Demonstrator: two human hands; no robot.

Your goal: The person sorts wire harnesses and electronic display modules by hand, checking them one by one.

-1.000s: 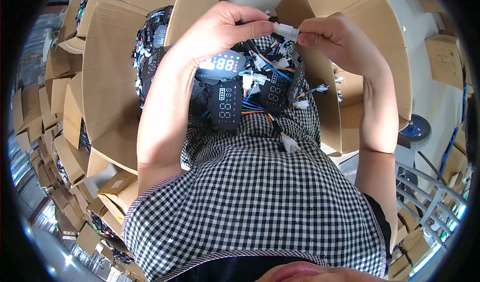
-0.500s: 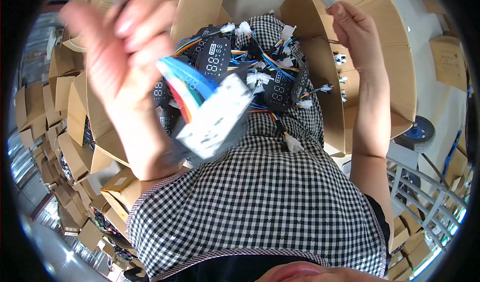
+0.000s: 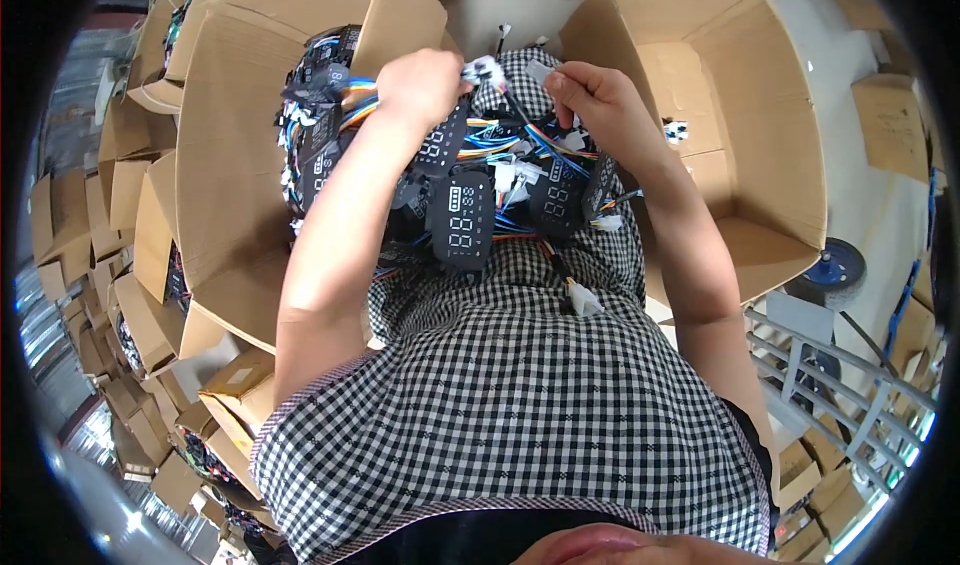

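Observation:
My left hand (image 3: 420,85) is closed around the coloured wires of a black display board (image 3: 318,85). A white plug connector (image 3: 484,73) on those wires sticks out past my fingers. Just right of it, my right hand (image 3: 600,105) pinches a small translucent plastic piece (image 3: 541,73) between thumb and fingers; a narrow gap separates the piece from the connector. Beneath both hands, several black display boards (image 3: 462,220) with wires lie heaped on my checked apron (image 3: 520,385). Some of the plugs there carry whitish covers, such as the covered plug (image 3: 584,300) at the near side.
An open cardboard box (image 3: 235,155) on the left holds more boards at its side toward me. The open carton (image 3: 770,105) on the right has a few white connectors (image 3: 676,131) at its left edge. A grey metal rack (image 3: 830,385) and a wheel (image 3: 835,265) stand farther right.
My left hand came in from the upper left to the middle, bringing the connector toward my right hand. The right hand moved left and down with the plastic piece. Another board now shows on the heap.

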